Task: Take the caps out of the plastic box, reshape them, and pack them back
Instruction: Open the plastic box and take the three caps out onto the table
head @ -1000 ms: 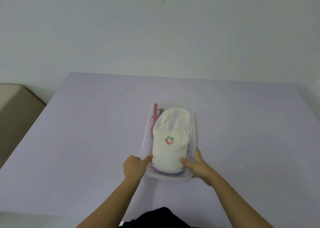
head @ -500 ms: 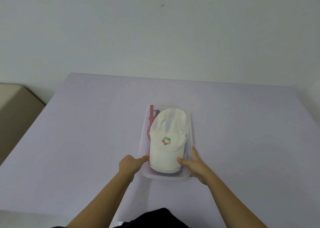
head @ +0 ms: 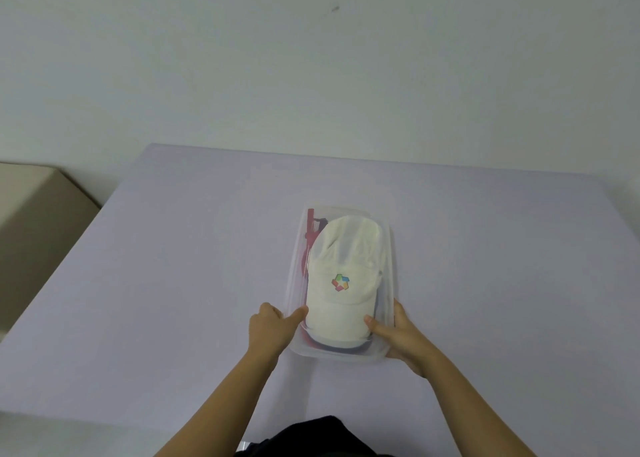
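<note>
A clear plastic box [head: 389,248] stands in the middle of the table. A white cap [head: 343,259] with a coloured logo lies on top inside it, brim toward me. A red cap [head: 309,238] shows along the box's left side, and a dark cap [head: 341,347] peeks out under the white brim. My left hand [head: 272,328] grips the box's near left corner, thumb over the rim and touching the white brim. My right hand [head: 398,337] grips the near right corner, thumb on the brim.
The lilac table [head: 173,283] spreads wide on both sides of the box. A beige piece of furniture [head: 31,214] stands past the table's left edge. A pale wall [head: 311,75] rises behind the far edge.
The box and both hands have stayed together; the box has shifted only slightly on the table. The grip on both corners is unchanged.
</note>
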`<state>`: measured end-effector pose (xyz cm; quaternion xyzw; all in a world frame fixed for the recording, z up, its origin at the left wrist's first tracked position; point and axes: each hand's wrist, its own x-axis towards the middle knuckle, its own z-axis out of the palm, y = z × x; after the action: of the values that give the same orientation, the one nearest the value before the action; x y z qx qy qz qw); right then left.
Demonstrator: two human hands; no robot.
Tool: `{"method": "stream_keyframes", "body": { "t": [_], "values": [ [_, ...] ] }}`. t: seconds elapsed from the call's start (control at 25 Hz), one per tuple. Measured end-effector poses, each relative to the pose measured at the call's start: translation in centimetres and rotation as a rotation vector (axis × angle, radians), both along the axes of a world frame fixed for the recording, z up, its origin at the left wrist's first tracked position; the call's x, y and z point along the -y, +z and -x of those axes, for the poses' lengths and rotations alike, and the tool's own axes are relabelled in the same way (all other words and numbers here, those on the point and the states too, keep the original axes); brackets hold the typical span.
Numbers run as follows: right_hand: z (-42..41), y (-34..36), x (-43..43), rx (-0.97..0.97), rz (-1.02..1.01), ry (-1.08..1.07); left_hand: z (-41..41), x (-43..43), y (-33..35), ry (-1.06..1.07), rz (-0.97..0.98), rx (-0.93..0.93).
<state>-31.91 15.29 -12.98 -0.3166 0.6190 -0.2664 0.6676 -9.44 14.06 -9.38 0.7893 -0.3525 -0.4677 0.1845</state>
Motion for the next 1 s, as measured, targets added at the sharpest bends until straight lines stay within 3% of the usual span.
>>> {"method": "stream_keyframes", "body": {
  "t": [0.16,0.28,0.36,0.44,0.52,0.6,0.68,0.88,1.0],
  "values": [
    [0.0,0.7,-0.2,0.114,-0.079,-0.135,0.4,-0.4,0.8,0.299,0.174,-0.638],
    [0.0,0.2,-0.8,0.026,-0.037,-0.228,-2.3,0.8,1.3,0.422,0.292,-0.819],
    [-0.3,-0.2,-1.6,-0.288,0.193,-0.160,-6.3,2.2,1.5,0.485,0.367,-0.832],
    [-0.8,-0.1,-1.8,-0.619,0.556,-0.030,-11.2,3.3,1.6,0.527,0.413,-0.790],
    [-1.7,0.3,-1.4,-0.766,0.757,0.222,-15.4,4.0,0.9,0.542,0.399,-0.731],
    [-3.0,0.4,-0.5,-0.836,0.745,0.532,-17.7,4.3,-0.6,0.535,0.347,-0.704],
    [-3.9,0.2,0.4,-0.920,0.630,0.712,-18.2,4.5,-2.3,0.520,0.286,-0.697],
    [-4.4,1.0,2.3,-1.098,0.531,0.902,-17.9,4.0,-5.8,0.434,0.150,-0.654],
    [-4.8,1.5,2.9,-1.206,0.533,1.012,-18.0,3.3,-6.5,0.236,0.073,-0.461]
  ]
}}
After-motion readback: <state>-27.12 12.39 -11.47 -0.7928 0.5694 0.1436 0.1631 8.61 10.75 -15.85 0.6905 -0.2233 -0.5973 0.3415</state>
